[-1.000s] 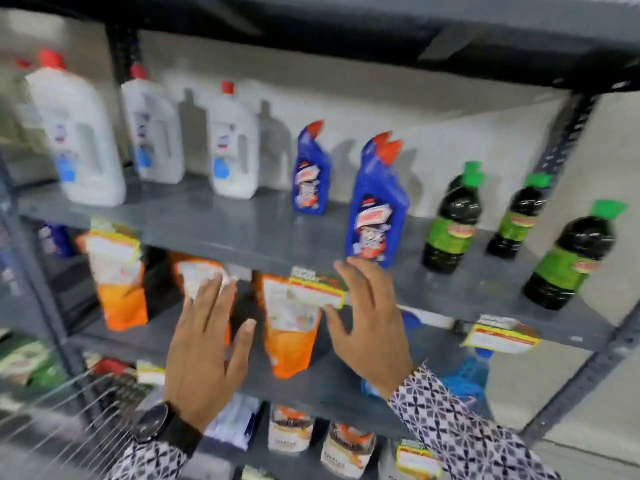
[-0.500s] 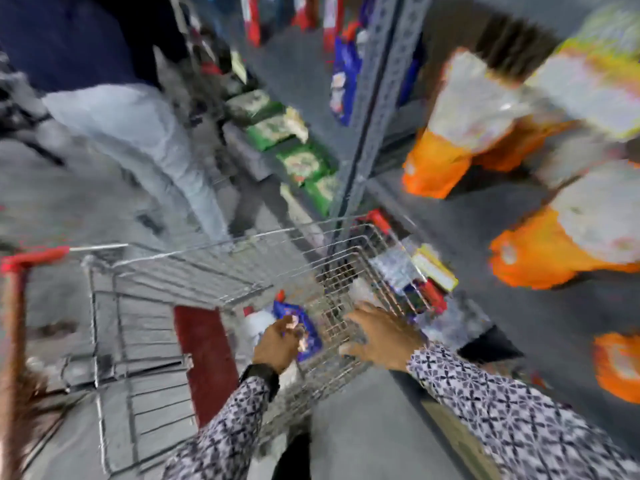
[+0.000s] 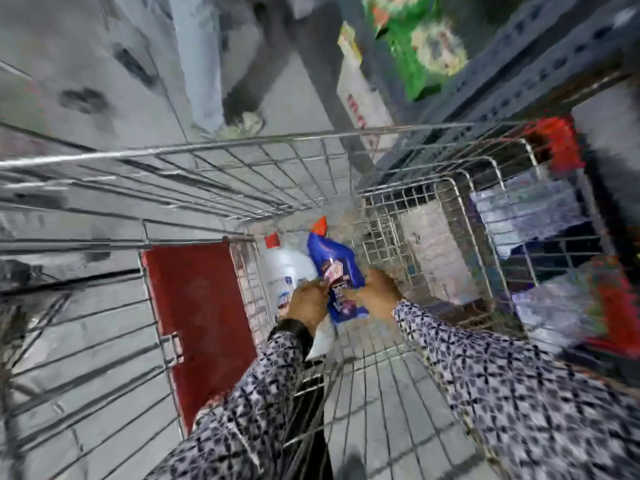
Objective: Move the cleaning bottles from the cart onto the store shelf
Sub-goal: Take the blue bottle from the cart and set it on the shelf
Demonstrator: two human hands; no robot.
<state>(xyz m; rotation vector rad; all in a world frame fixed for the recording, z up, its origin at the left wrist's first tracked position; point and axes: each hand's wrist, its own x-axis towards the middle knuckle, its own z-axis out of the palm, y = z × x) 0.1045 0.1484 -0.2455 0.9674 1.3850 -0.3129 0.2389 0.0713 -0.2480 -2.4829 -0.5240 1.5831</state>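
I look down into a wire shopping cart. A blue cleaning bottle with an orange-red cap lies in the basket, and both hands are on its lower half: my left hand on its left side, my right hand on its right. Beside it on the left lies a white bottle with a red cap, partly hidden under my left hand and wrist. The frame is blurred by motion.
A red flap stands at the cart's left inside. The grey shelf upright and lower shelves with green packets and wrapped packs lie to the right. Another person's legs stand beyond the cart.
My view swung from the shelf down to the cart. Both hands dropped from the shelf into the basket and closed on the blue bottle.
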